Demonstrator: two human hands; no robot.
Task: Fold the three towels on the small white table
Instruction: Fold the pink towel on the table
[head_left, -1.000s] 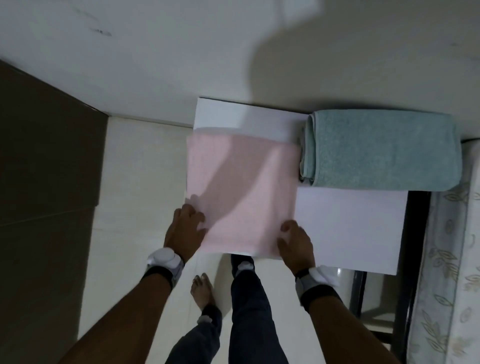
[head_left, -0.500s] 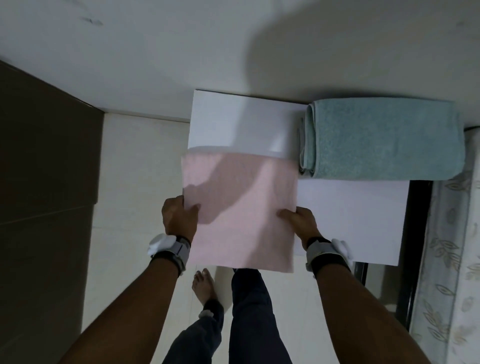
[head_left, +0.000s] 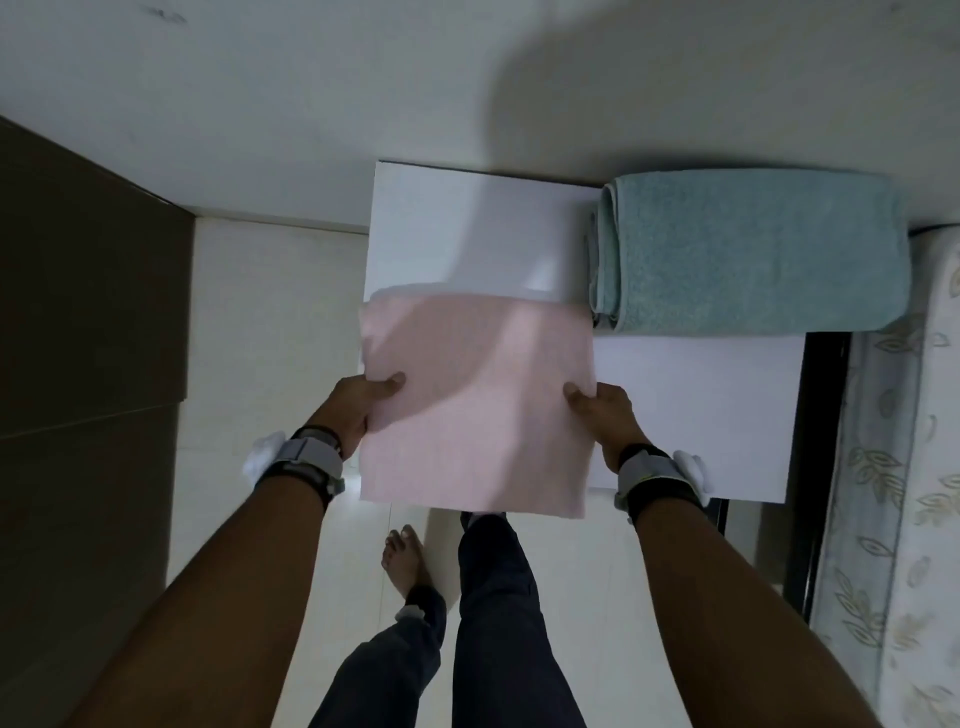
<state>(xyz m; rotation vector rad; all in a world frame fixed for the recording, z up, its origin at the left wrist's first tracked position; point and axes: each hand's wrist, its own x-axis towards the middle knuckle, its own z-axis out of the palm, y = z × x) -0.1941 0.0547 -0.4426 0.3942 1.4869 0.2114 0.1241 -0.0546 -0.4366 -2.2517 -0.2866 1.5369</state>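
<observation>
Pink towel (head_left: 478, 400) on tabletop (head_left: 696, 405), left of folded teal towel (head_left: 748, 254), near edge overhanging. L hand (head_left: 358, 402) & R hand (head_left: 605, 410) fingers pinching its side edges. Step: mid-fold, probably. Next: fold w/ edges aligned. 3rd towel not visible.

We see a pink towel (head_left: 475, 405) of soft, matt cloth with a fine, even nap. The teal towel (head_left: 748, 254) is coarser terry with a rough, looped pile. The worktop (head_left: 696, 415) looks smooth and matt white. The floor (head_left: 270, 322) shows pale, faintly glossy tiles.
</observation>
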